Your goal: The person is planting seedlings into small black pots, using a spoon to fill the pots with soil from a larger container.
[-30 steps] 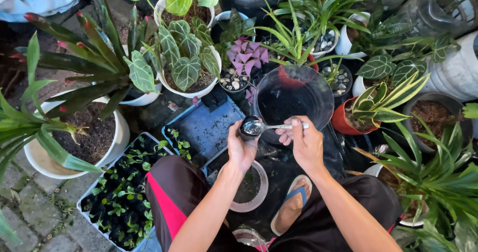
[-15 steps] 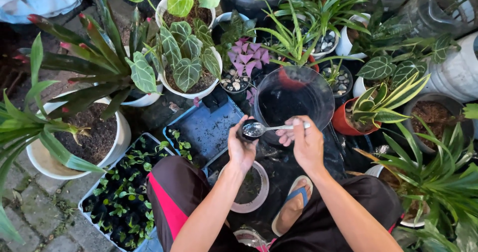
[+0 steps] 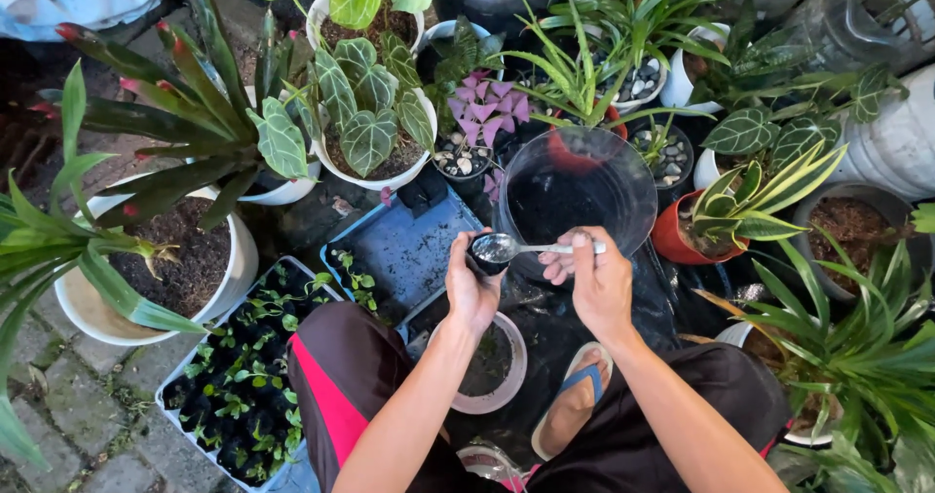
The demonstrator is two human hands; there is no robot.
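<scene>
Between your knees, over the dark ground, your two hands meet just above a round plastic dish of soil (image 3: 492,366). Your left hand (image 3: 471,288) is curled closed around a small black pot (image 3: 484,256), holding it upright with its mouth facing up. Your right hand (image 3: 596,277) is closed in a pinch on the handle of a metal spoon (image 3: 516,248), and the spoon's bowl rests over the mouth of the pot, touching or just above its rim; which of the two is not clear.

Just beyond your hands stands a large clear tub (image 3: 582,196) with dark soil inside. To the left of it lies a blue tray (image 3: 404,249) with a few small green seedlings at its near edge. Further left, by your left knee, a second tray (image 3: 248,376) is packed with many small black pots of seedlings.

Potted plants crowd the far side and both sides: a white pot with veined dark green leaves (image 3: 370,128), a small pot of purple leaves (image 3: 482,113), an orange pot with striped yellow-green leaves (image 3: 682,235), and a wide white pot of bare soil (image 3: 185,259) at the left, on the paving stones (image 3: 68,396).

Your right foot wears a blue sandal (image 3: 575,405), just beside the dish of soil.
</scene>
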